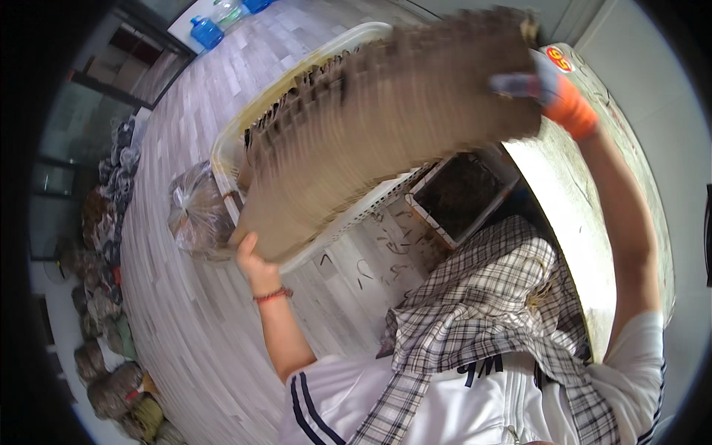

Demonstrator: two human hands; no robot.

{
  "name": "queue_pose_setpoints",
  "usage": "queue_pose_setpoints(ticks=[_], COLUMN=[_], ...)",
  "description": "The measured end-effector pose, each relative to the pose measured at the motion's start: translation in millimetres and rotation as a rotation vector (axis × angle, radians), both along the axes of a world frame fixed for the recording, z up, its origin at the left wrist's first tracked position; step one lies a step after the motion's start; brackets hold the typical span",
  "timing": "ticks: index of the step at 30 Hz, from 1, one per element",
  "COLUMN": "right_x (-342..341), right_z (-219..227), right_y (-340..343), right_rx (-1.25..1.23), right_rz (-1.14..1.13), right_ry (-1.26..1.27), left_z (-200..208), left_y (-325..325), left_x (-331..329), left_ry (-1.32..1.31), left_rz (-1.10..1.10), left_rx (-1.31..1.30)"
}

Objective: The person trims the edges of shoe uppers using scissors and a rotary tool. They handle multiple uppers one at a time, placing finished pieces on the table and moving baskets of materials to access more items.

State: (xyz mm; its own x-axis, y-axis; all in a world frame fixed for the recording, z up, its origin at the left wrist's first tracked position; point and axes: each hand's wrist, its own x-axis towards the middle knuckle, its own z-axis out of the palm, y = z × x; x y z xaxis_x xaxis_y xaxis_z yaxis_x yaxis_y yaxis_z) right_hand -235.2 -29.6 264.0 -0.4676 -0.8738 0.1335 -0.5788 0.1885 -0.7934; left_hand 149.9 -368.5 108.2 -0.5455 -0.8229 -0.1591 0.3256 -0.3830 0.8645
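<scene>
A long brown sheet of soft-looking material [400, 96], with a ragged upper edge, stretches between my two hands and is smeared by motion. My bare left hand [257, 263], a red bracelet at its wrist, is closed on the lower left corner, thumb on the near side. At the far right end my right hand [556, 95], in a grey and orange glove, grips the sheet with its fingers laid over the face. Beneath it stands a white plastic basket [220, 159], partly hidden, with dark-edged pieces along its far side.
A light table [593, 222] runs along my right. Below its edge sits an open white-rimmed box [456, 193] with dark contents. Dark scraps litter the floor [363, 271]. A clear plastic bag [199, 208] lies left of the basket; several filled bags [111, 389] line the left wall.
</scene>
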Motion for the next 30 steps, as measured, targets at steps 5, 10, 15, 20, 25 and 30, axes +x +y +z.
queue_pose_setpoints(ticks=[5,10,15,20,25,30], right_x=[-31,-67,-75,-24,24,69], right_z=[-51,-118,-204,-321,-272,-240], right_y=[-140,-193,-200,-116,-68,-3], right_rx=[0.028,-0.15,0.259,0.381,0.036,0.042], right_rz=[0.162,0.405,-0.053,-0.305,-0.232,-0.316], right_ry=[0.254,0.459,0.254,-0.054,-0.305,-0.474], left_z=[-33,-55,-134,-209,-209,-247], left_y=[-49,-72,-91,-100,-101,-113], left_x=[70,74,58,-13,3,13], left_ry=[0.032,0.007,-0.174,-0.728,-0.865,-1.147], left_rz=[0.126,0.141,0.058,-0.363,-0.322,-0.344], left_rx=[-0.029,0.049,0.167,0.365,0.273,-0.013])
